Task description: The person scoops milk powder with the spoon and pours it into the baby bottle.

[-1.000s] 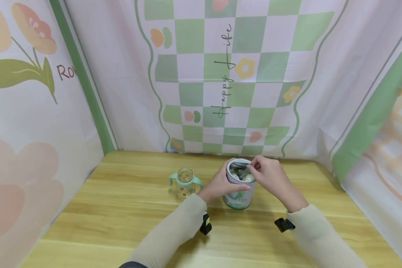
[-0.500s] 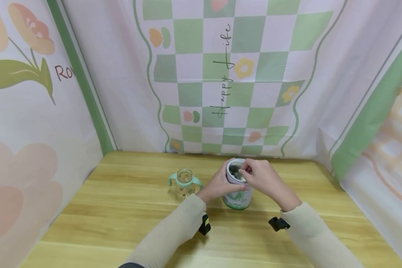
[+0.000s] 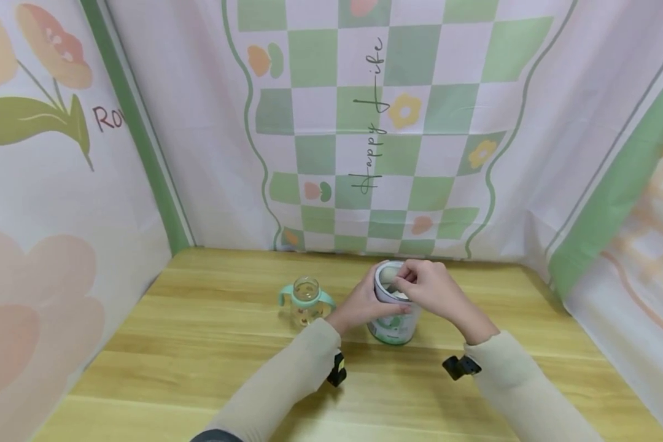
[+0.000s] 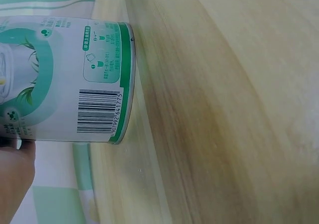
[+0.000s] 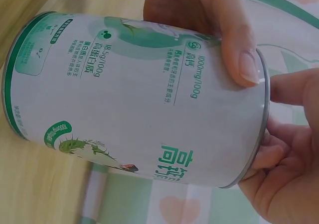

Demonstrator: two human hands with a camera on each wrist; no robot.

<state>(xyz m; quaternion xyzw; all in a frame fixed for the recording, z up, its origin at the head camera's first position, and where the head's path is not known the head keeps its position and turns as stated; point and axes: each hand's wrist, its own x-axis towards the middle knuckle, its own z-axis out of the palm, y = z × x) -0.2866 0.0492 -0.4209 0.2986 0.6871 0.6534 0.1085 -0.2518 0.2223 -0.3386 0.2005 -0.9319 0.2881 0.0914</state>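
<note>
A white and green milk powder can (image 3: 393,330) stands upright on the table, its top uncovered and pale powder (image 3: 401,295) visible inside. My left hand (image 3: 360,307) grips it near the rim, the thumb across the front; the right wrist view shows this thumb (image 5: 244,59) against the can wall. Over the mouth, my right hand (image 3: 433,287) reaches in with curled, pinching fingers on the scoop, which the fingers and rim now mostly hide. From the right wrist, the curled right hand (image 5: 294,149) appears at the rim. The left wrist view shows the barcode side of the can (image 4: 65,84).
To the left of the can stands a clear baby bottle (image 3: 306,304) without a lid, with mint green handles, close to my left wrist. Patterned curtains (image 3: 359,153) hang behind and at both sides of the wooden table (image 3: 199,344).
My right hand has moved left and further into the can's mouth, taking the grey scoop down with it, so the scoop is now largely out of sight. The left hand keeps its grip.
</note>
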